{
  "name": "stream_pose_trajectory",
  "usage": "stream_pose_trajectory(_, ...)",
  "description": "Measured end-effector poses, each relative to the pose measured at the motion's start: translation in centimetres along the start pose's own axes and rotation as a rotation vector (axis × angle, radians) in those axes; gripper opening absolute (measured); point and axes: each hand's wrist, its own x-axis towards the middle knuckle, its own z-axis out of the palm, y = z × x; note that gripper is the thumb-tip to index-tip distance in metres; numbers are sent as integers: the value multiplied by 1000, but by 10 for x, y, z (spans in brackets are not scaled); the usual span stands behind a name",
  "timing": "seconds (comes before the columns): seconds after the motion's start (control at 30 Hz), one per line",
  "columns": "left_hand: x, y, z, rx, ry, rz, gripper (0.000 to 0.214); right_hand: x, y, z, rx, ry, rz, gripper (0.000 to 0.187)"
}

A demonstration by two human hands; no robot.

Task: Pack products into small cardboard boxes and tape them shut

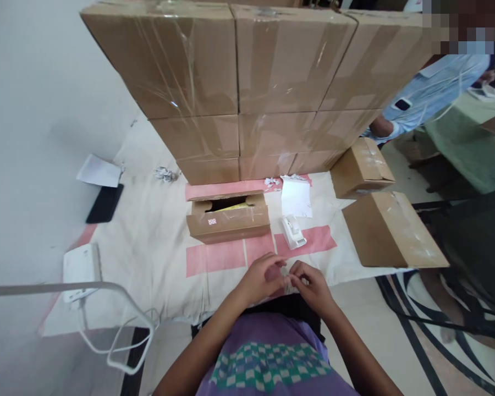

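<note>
Just inside the near edge of the cloth-covered table, my left hand (264, 279) and my right hand (312, 286) meet at the fingertips. The left thumb and fingers curve toward each other, and the right fingers are curled in a pinch. Anything between them is too small or too clear to make out. Beyond the right hand lies a white tape dispenser (292, 232), untouched. Ahead and to the left is a small cardboard box (231, 226) with its top partly open. Something yellow (234, 207) shows inside it.
Large taped cartons (278, 60) form a wall at the back. Two brown boxes (396, 231) sit at the right. White paper (296, 198), crumpled scraps (165, 174), a black phone (104, 203) and a white corded device (82, 269) lie about. A person in a blue sleeve (433, 93) is beyond.
</note>
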Motion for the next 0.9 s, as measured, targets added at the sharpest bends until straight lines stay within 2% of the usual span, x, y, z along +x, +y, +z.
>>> stream_pose_trajectory(0.1,-23,3,-15,-53,55,-45,20,6,-8,17,-132,-147,-81,28)
stream_pose_trajectory(0.23,-39,3,-30,80,136,-4,22,18,-17,32,-218,-271,-99,26)
stream_pose_trajectory(0.4,-43,9,-41,329,267,89,17,34,-32,35,-277,-285,66,14)
stream_pose_trajectory(0.57,-40,11,-44,495,324,181,15,44,-35,42,-227,-298,75,17)
stream_pose_trajectory(0.63,-44,12,-48,582,351,233,15,48,-31,45,-193,-251,98,18)
stream_pose_trajectory(0.73,-56,18,-62,571,477,276,14,61,-36,45,-253,-66,93,48)
stream_pose_trajectory(0.8,-65,27,-80,543,548,269,13,78,-52,41,-365,90,-51,63)
stream_pose_trajectory(0.87,-69,37,-105,565,511,253,12,101,-74,39,-527,175,-283,66)
stream_pose_trajectory(0.9,-69,43,-119,581,460,238,12,113,-84,39,-624,165,-386,66)
